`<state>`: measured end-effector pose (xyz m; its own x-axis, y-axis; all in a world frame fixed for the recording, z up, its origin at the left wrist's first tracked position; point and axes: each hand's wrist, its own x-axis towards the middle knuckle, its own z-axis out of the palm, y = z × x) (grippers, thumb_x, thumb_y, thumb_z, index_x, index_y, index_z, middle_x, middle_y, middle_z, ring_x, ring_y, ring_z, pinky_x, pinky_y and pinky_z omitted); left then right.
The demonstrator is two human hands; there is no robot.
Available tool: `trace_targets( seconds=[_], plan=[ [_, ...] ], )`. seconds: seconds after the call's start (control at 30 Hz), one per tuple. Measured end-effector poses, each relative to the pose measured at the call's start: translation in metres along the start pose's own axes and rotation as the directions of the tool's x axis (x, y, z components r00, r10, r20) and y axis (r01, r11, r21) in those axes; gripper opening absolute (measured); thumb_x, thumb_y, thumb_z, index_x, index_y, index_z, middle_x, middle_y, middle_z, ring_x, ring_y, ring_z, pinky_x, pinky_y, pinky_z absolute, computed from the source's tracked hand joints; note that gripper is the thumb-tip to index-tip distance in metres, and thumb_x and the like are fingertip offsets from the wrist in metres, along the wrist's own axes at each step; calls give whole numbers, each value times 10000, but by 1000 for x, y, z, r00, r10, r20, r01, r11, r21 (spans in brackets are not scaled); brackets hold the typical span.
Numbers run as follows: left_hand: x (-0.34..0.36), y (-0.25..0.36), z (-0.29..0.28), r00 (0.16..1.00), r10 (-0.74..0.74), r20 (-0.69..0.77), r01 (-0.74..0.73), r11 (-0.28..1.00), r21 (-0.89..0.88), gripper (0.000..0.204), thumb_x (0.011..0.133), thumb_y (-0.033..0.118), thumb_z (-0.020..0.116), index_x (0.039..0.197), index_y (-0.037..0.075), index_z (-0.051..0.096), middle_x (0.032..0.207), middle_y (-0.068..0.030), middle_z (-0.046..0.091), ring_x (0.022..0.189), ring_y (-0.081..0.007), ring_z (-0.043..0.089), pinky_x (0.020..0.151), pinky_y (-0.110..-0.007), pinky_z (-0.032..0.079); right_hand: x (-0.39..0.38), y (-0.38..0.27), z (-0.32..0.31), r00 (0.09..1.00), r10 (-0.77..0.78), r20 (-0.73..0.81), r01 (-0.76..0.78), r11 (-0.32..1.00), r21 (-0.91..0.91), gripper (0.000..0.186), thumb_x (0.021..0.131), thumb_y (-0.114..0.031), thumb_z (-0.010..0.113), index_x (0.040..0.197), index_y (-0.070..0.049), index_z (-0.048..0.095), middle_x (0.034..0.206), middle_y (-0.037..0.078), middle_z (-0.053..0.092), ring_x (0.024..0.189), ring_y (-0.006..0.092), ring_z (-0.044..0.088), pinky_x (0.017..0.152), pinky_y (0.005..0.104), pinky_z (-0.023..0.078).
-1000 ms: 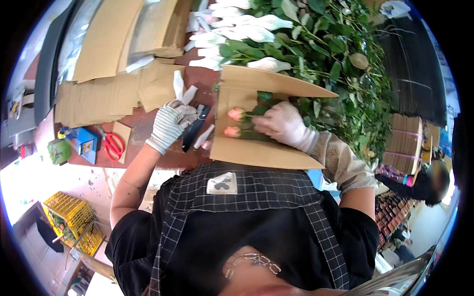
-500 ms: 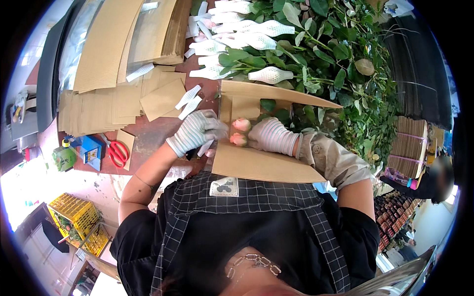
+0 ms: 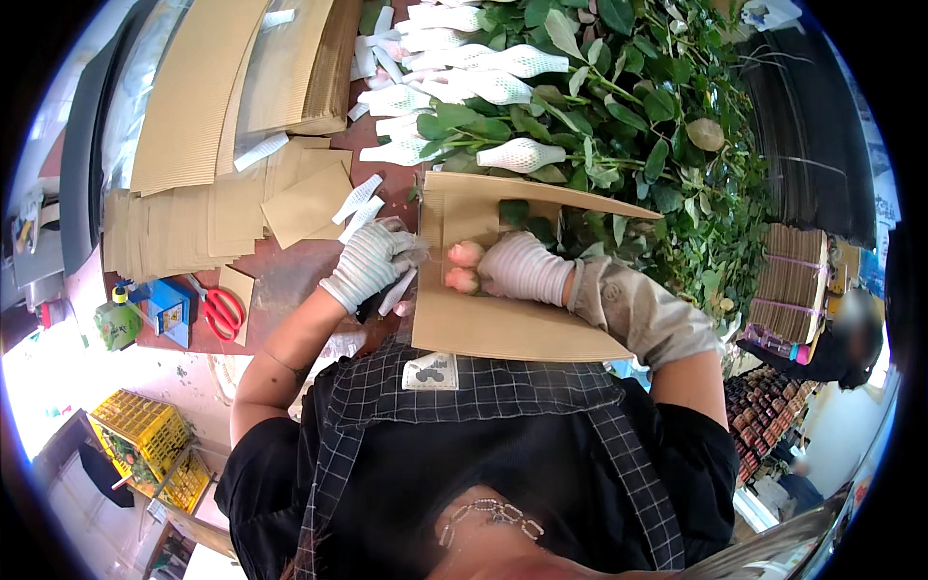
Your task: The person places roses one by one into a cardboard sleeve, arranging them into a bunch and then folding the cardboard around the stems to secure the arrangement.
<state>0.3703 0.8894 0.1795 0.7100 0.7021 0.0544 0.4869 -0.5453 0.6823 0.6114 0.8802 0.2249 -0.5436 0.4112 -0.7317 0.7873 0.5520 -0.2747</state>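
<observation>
A folded sheet of corrugated cardboard [image 3: 512, 327] lies in front of me, its near and far flaps raised. Two pink rose heads, the upper rose [image 3: 465, 254] and the lower rose [image 3: 462, 281], rest side by side on it, facing left. My right hand [image 3: 522, 269], in a striped glove, closes around them just behind the blooms; their stems are hidden. At the cardboard's left edge, my gloved left hand [image 3: 372, 263] has its fingers curled together. Whatever lies between those fingers is hidden. White foam net sleeves [image 3: 397, 292] lie below this hand, and more sleeves [image 3: 358, 199] above it.
Sleeved roses [image 3: 520, 155] with leafy stems [image 3: 667, 116] are piled at the far side. Cardboard sheets [image 3: 198, 87] and flat card pieces [image 3: 184, 227] occupy the left. Red scissors [image 3: 223, 311], a blue box [image 3: 170, 309] and a green bottle [image 3: 118, 319] sit near the left table edge.
My left hand has drawn back slightly left from over the cardboard to its edge. The right hand stays around the roses. The whole view has shifted a little.
</observation>
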Motion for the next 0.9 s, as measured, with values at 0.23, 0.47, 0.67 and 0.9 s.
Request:
trace_targets(
  seconds=[0.23,0.47,0.67,0.9],
  plan=[
    [36,49,10,895,163,414,-237,962,133,216,760,265,581,941,181,663,828,-64,618,751,-276,616,650,-426,498,-11,-1,4,996,-19,-87,22,999,26,270,793,-328,566,763,-82,671,716,144,639,710,324,626,662,448,484],
    [38,41,17,827,80,557,-232,950,208,224,811,319,512,981,226,625,791,-66,626,718,-278,631,597,-420,502,-19,22,25,854,27,-520,-45,999,-22,289,791,-345,595,992,-137,604,842,94,619,823,291,601,710,414,474],
    [22,26,15,873,253,416,-263,964,-36,292,778,318,566,1038,187,597,852,-87,629,767,-260,638,626,-412,498,4,21,44,917,-114,-383,57,986,-157,234,804,-311,574,970,-148,602,852,83,621,838,270,602,724,412,477],
    [28,40,9,972,233,34,-235,960,151,481,680,392,678,1067,117,605,1044,-102,560,975,-318,520,864,-434,410,4,27,51,892,-87,-443,59,995,-77,246,763,-257,577,975,-137,607,844,80,627,787,282,617,667,427,491]
  ],
)
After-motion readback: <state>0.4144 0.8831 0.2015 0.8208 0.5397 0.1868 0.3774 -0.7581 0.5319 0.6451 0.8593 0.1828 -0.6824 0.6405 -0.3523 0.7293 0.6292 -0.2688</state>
